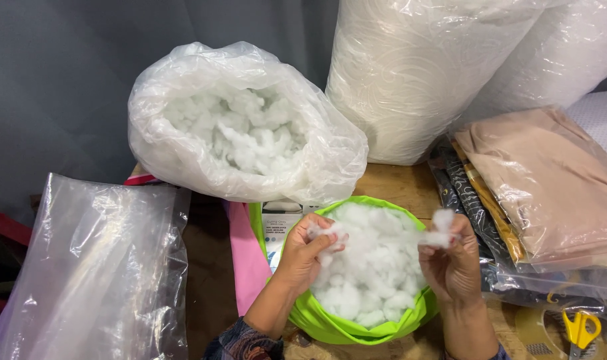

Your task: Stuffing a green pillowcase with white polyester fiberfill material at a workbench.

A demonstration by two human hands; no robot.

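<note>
A bright green fabric cover (330, 327) sits open at the table's front, packed with white fluffy stuffing (373, 280). My left hand (303, 252) pinches a tuft of that stuffing at the cover's left rim. My right hand (453, 263) grips another tuft at the right rim, and a thin strand of fibre stretches between the two hands. Behind the cover stands a large clear plastic bag (317, 167), open at the top and full of the same white stuffing.
Big rolls of white wadding (410, 80) stand at the back. Folded fabrics in clear bags (550, 180) lie at the right, yellow-handled scissors (579, 331) near the front right corner. A crumpled clear plastic bag (97, 267) hangs at the left. Pink fabric (247, 260) lies beside the green cover.
</note>
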